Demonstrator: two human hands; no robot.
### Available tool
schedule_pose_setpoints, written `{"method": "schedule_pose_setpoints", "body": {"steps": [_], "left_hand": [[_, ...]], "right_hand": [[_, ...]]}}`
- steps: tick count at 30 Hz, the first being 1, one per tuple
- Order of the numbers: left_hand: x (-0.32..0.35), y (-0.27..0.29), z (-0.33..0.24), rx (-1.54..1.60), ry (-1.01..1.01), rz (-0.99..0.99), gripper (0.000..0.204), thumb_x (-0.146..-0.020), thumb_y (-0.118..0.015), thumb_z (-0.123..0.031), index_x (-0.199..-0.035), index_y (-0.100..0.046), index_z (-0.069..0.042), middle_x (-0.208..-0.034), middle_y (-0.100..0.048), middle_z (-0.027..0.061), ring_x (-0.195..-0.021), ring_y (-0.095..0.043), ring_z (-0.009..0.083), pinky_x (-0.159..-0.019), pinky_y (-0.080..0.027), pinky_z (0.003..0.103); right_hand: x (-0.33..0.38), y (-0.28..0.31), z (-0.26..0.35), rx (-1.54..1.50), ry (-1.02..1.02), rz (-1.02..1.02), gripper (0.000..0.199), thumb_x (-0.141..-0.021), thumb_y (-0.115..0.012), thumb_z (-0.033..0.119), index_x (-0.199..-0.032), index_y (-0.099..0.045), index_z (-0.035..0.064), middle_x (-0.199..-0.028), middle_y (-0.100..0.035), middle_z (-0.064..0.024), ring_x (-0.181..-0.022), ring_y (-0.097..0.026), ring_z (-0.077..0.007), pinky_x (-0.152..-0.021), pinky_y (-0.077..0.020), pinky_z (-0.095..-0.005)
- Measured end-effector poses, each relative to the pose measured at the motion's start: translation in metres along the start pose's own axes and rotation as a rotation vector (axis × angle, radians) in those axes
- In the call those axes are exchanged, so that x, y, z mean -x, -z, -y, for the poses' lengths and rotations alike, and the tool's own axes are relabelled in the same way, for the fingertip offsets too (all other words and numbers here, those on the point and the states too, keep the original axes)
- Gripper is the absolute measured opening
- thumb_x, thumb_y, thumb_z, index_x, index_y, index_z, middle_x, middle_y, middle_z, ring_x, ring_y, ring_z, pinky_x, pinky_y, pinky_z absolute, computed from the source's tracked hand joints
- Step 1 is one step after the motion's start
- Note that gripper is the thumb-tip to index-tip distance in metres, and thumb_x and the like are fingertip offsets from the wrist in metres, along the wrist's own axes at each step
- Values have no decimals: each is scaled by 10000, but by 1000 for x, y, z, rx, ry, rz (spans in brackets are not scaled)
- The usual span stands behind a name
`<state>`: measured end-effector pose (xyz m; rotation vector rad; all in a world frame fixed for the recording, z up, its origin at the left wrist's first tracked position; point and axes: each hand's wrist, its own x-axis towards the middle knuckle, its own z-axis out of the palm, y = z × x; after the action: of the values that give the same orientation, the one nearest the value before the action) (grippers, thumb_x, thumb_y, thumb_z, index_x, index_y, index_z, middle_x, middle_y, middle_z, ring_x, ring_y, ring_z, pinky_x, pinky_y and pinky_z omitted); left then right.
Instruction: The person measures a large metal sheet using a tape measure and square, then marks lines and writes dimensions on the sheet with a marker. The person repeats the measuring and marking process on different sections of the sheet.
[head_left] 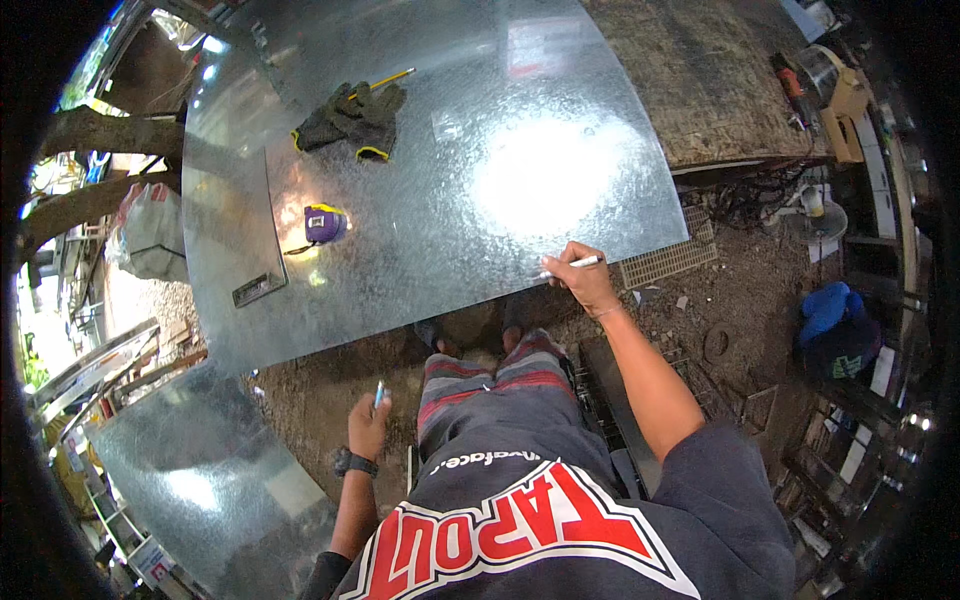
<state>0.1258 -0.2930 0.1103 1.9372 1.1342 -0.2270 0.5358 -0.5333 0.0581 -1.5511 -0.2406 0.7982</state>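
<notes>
My right hand (585, 284) is closed round a white marker pen (586, 262), just over the near edge of a large shiny metal sheet (420, 220). Lower down on the left, off the sheet, my left hand (368, 424) pinches a small light blue and white piece (379, 394); it looks like a pen cap, but is too small to be sure. A purple and yellow tape measure (323, 224) rests on the sheet. Beyond it lie dark work gloves (352, 120) with yellow cuffs, a yellow pencil (393, 79) beside them.
A flat metal strip with a slotted end (260, 289) lies along the sheet's left side. Another metal sheet (200, 470) is at the lower left. A worn wooden board (710, 85) extends at the far right, near an orange power tool (790, 88). A plastic grate (675, 250) sits below.
</notes>
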Motion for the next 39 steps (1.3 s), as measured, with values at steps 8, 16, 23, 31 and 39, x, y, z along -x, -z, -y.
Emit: {"method": "schedule_pose_setpoints", "body": {"steps": [8,16,23,31,39], "left_hand": [[136,-34,198,249,647,-13,378,-928,-695,-336,-750,-648,-6,-655,-633,89,-540,-595,160,-510,-455,320],[94,-49,140,318,557,-64,353,-942,-691,-308,-745,-635,-20,-625,-578,26,-529,-515,117,-490,-412,298],[72,-42,128,173,455,-108,422,-932,-686,-312,-664,-512,-37,-581,-510,11,-557,-459,100,-513,-383,319],[72,-36,114,161,432,-88,421,-937,-680,-307,-661,-522,-31,-565,-541,25,-526,-491,110,-502,-392,317],[76,-43,106,218,480,-77,413,-937,-681,-319,-670,-535,-41,-573,-544,29,-528,-506,123,-502,-391,314]], "right_hand": [[-11,-5,-22,236,127,52,320,-888,-723,154,-644,-541,53,-602,-564,4,-599,-508,-70,-597,-451,-296],[-11,-3,-28,230,115,77,313,-898,-712,164,-652,-554,53,-614,-581,4,-601,-488,-61,-645,-475,-303],[-7,-12,-24,220,156,47,375,-887,-717,169,-643,-458,51,-575,-430,46,-588,-346,-43,-515,-304,-289],[-9,-7,-27,265,198,47,361,-867,-729,177,-654,-468,46,-564,-390,27,-578,-332,-52,-499,-301,-294],[-9,-8,-26,215,225,36,356,-896,-724,194,-659,-499,54,-569,-452,30,-569,-366,-55,-507,-331,-292]]}}
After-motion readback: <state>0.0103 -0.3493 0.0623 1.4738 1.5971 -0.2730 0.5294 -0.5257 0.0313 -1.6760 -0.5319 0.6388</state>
